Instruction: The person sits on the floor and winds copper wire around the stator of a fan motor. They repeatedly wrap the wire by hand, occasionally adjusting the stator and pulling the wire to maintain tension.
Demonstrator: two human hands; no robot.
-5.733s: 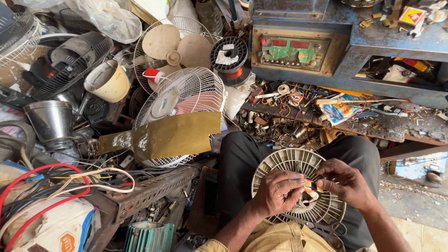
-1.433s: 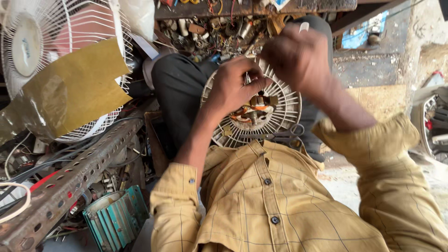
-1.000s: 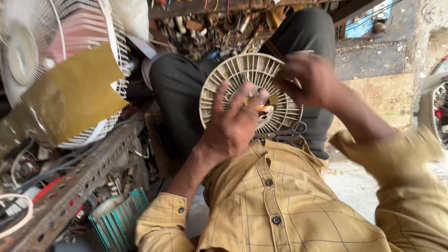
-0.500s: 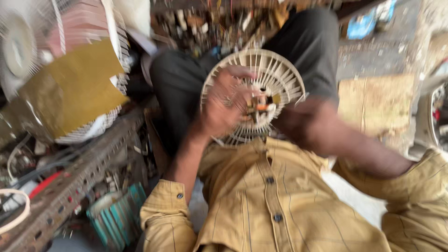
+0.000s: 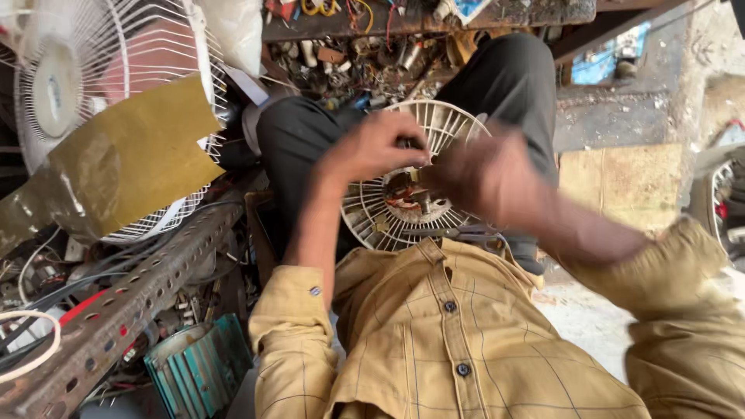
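Observation:
A round cream fan guard (image 5: pixel 371 221) with a small motor of copper windings (image 5: pixel 407 198) at its hub rests on my lap. My left hand (image 5: pixel 372 147) lies on the guard's upper part, fingertips at the top of the motor. Motion blurs my right hand (image 5: pixel 485 174), which is over the guard's right side with its fingers at the motor's edge. Whether either hand pinches a small part is hidden. A dark metal tool (image 5: pixel 450 231) lies across the guard's lower edge, near my yellow checked shirt (image 5: pixel 466 334).
A white table fan (image 5: pixel 85 85) partly wrapped in yellow-brown plastic (image 5: pixel 132 159) stands at left. A slotted rusty steel angle (image 5: pixel 116 310) and a teal finned motor housing (image 5: pixel 202 368) lie below it. A cluttered workbench edge (image 5: pixel 403 23) runs along the top.
The view has tilted down towards my lap. My right hand swung off the guard to the lower right, then came back to the motor. My left hand stayed on the guard.

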